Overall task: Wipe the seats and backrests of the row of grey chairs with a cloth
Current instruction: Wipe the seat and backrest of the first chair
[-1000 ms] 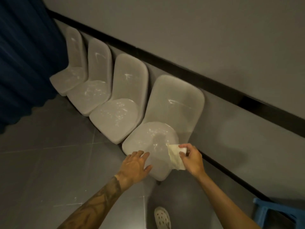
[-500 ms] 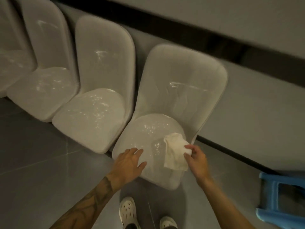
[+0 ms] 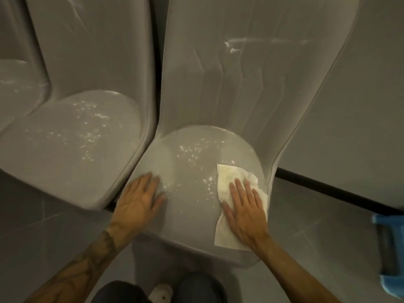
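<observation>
The near chair (image 3: 196,176) fills the centre, a second chair (image 3: 72,149) at nine o'clock; no containers show. Seat wiping is just starting: droplets lie at twelve o'clock of the cloth (image 3: 238,193). The right hand (image 3: 244,213) presses it flat, fingers spread; the left hand (image 3: 137,202) braces, fingers splayed. Next, likely a sweep toward nine o'clock.

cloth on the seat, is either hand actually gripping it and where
Neither grips it. The right hand lies flat on the cloth, pressing its middle onto the seat.
</observation>
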The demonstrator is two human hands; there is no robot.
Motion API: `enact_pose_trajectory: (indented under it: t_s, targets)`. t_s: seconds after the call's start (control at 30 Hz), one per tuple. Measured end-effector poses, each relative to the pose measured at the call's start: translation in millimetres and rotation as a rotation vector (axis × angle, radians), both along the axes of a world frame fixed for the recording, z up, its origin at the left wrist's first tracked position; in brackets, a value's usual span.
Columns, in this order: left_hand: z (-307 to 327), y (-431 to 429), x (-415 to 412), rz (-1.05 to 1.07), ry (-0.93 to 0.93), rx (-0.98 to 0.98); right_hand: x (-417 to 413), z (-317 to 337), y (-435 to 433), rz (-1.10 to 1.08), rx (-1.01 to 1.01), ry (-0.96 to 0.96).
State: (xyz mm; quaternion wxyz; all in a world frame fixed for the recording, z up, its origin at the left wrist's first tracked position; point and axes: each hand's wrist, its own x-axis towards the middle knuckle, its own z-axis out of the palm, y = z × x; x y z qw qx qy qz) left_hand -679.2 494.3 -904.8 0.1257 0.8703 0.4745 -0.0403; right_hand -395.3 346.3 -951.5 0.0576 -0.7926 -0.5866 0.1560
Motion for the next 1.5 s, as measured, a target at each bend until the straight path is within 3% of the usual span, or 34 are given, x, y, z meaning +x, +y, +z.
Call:
enact_pose_trajectory:
  t_s: [0.27, 0.4, 0.47, 0.67, 0.83, 1.1, 1.3, 1.5]
  targets:
    - [-52.3, 18.6, 4.9, 0.065, -0.084, 0.161, 38.2, -24.6, 86.1, -0.199, 0.059, -0.135]
    - [-66.2, 16.9, 5.8, 0.099, -0.193, 0.208, 2.0, -35.3, 38.2, 0.086, 0.132, -0.076]
    - [-68.8, 15.9, 5.9, 0.107, -0.229, 0.232, 14.7, -36.1, 32.4, 0.121, 0.141, -0.044]
    - [-77.3, 16.2, 4.5, 0.103, -0.249, 0.289, 53.2, -21.7, 113.4, -0.216, 0.084, -0.149]
    - [-79.5, 16.0, 4.4, 0.108, -0.279, 0.301, 14.6, -34.1, 67.6, 0.117, 0.117, -0.045]
    - [-81.2, 17.9, 4.3, 0.121, -0.309, 0.295, 43.3, -19.7, 104.4, -0.185, 0.07, -0.178]
    - [-83.3, 15.0, 2.1, 0.111, -0.335, 0.301, -5.9, -30.8, 36.3, 0.219, 0.091, -0.015]
    - [-80.7, 11.1, 1.8, 0.155, -0.331, 0.309, 45.6, -21.2, 92.9, -0.152, 0.075, -0.15]
